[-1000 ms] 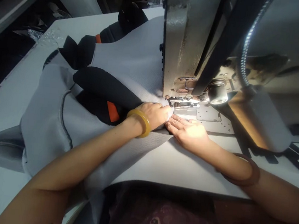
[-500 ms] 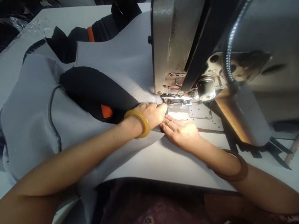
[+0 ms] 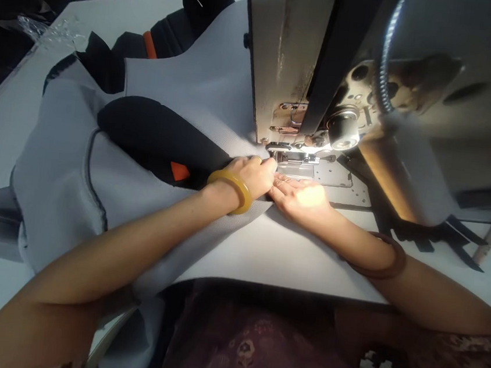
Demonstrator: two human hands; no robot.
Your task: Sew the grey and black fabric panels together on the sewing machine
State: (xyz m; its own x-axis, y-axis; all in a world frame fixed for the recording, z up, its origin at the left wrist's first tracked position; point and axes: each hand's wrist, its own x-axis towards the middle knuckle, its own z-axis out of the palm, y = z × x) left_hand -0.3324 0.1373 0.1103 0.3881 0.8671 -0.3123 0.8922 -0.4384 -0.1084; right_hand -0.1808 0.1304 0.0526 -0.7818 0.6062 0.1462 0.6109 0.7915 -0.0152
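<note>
Left hand [image 3: 246, 178] curled on grey mesh fabric [image 3: 191, 114] at the presser foot [image 3: 292, 154]; right hand [image 3: 300, 198] open just beside it, near the needle plate [image 3: 299, 169] (yellow bangle [image 3: 229, 191] left, brown bangle [image 3: 377, 262] right).

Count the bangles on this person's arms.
2: a glossy yellow bangle around the left wrist, and a dark brown bangle around the right forearm.

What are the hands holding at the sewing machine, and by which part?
The left hand pinches the grey fabric's edge by the presser foot; the right hand lies open, apparently holding nothing.
</note>
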